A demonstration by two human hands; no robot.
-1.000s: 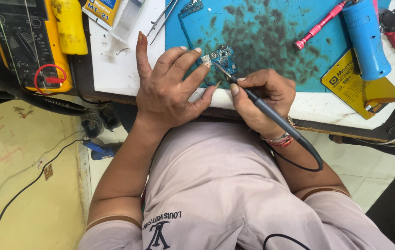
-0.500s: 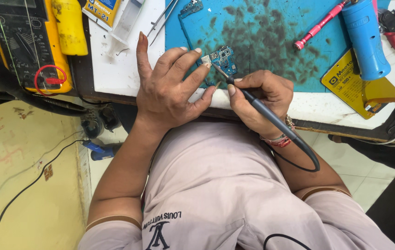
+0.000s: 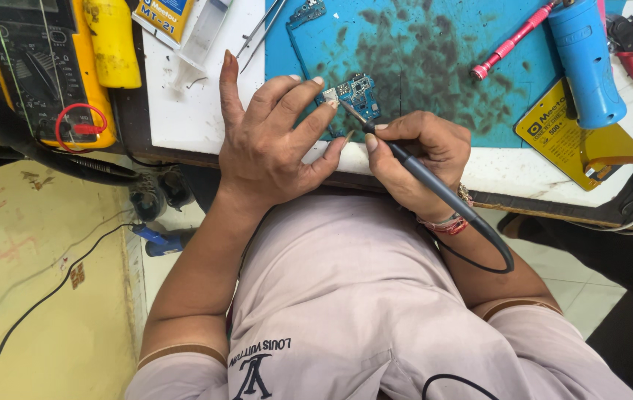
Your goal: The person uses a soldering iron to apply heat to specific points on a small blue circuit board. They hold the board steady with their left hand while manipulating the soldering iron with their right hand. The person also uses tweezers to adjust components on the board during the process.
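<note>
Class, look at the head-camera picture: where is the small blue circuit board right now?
The small blue circuit board lies on the blue work mat, upper centre, between the left hand and right hand, the soldering iron tip at its edge.
</note>
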